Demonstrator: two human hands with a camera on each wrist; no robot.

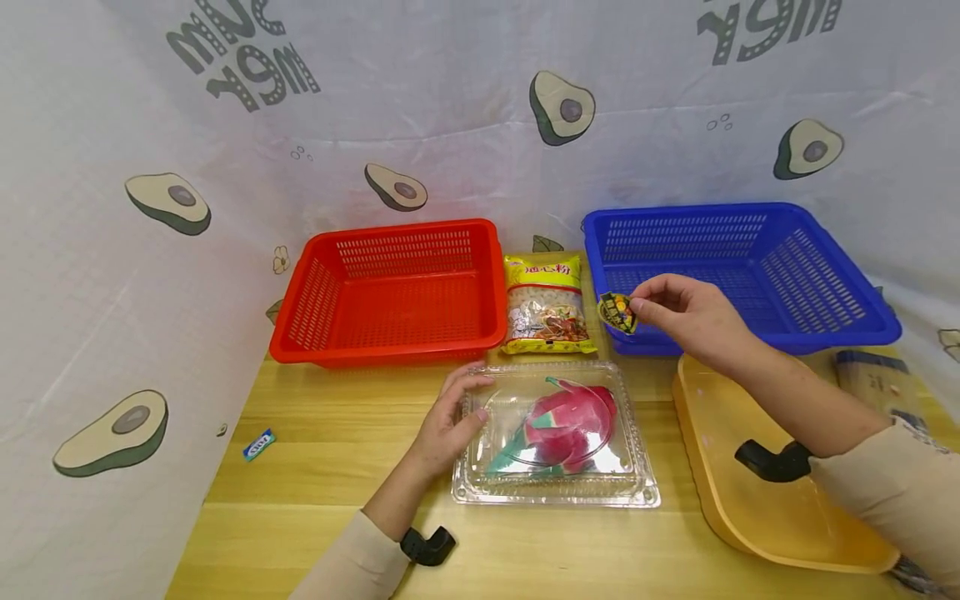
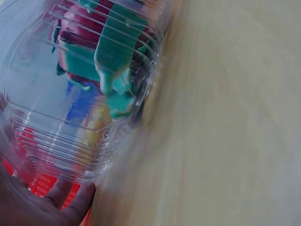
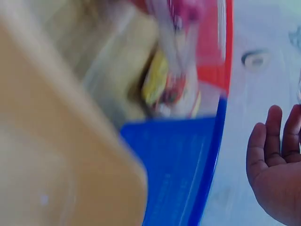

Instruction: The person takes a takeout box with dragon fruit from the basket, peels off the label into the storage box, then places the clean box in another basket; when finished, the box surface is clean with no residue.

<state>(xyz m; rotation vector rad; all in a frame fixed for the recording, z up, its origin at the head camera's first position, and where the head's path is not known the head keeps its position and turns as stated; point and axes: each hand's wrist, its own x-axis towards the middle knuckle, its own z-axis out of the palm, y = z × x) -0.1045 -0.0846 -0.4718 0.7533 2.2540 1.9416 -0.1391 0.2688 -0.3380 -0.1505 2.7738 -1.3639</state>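
Note:
A clear plastic clamshell box (image 1: 555, 492) lies on the table, with a pink-and-green dragon fruit (image 1: 558, 429) inside. My left hand (image 1: 447, 425) rests at the box's back left corner, thumb and fingertips touching the lid with the fingers loosely bent. In the left wrist view, its fingers (image 2: 81, 202) are at one end of the box. Between thumb and fingertips, my right hand (image 1: 693, 321) pinches a small black-and-yellow packet (image 1: 617, 313), raised over the front left corner of the blue basket (image 1: 630, 342). Right wrist view shows part of the hand but not the packet.
A red basket (image 1: 390, 346) stands at the back left. Between the baskets lies a yellow bag of pasta (image 1: 550, 308). An orange-yellow tray (image 1: 712, 483) is under my right forearm, beside a dark-topped package (image 1: 873, 379). A small blue-green packet (image 1: 258, 444) lies at left.

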